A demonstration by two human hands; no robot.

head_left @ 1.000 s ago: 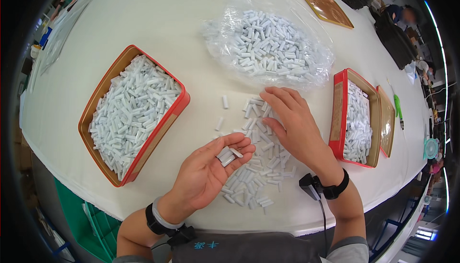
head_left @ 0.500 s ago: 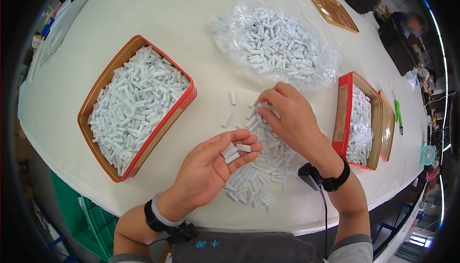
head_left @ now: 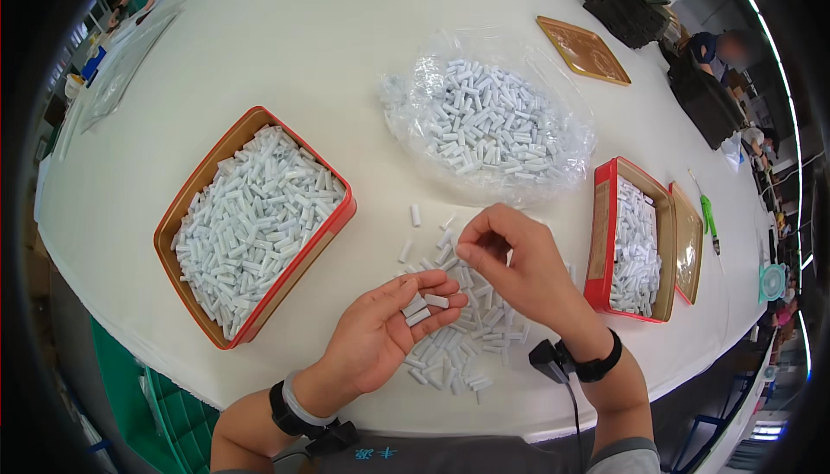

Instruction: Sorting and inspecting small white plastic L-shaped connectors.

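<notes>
My left hand (head_left: 370,336) is palm up with its fingers curled, cradling several short white tubes (head_left: 418,317). Just to its right, my right hand (head_left: 523,271) hangs over the loose pile with thumb and forefinger pinched together. Whether anything is between those fingertips is too small to make out. Under and beside both hands, a scattered pile of the same white tubes (head_left: 454,357) lies on the pale table (head_left: 346,59). A couple of single tubes, such as this loose tube (head_left: 415,215), lie just beyond the pile.
A red-rimmed tin (head_left: 257,336) full of tubes stands left; a smaller red tin (head_left: 599,241) with tubes stands right, beside its lid (head_left: 689,254). Beyond the pile lies a clear plastic bag (head_left: 406,111) of tubes. A green-handled tool (head_left: 709,215) and gold tray (head_left: 584,50) lie farther off. Other people sit beyond.
The whole scene sits lower in the picture. My right hand has drawn back from the pile's far part toward my left hand, its fingertips pinched. My left hand still holds its tubes.
</notes>
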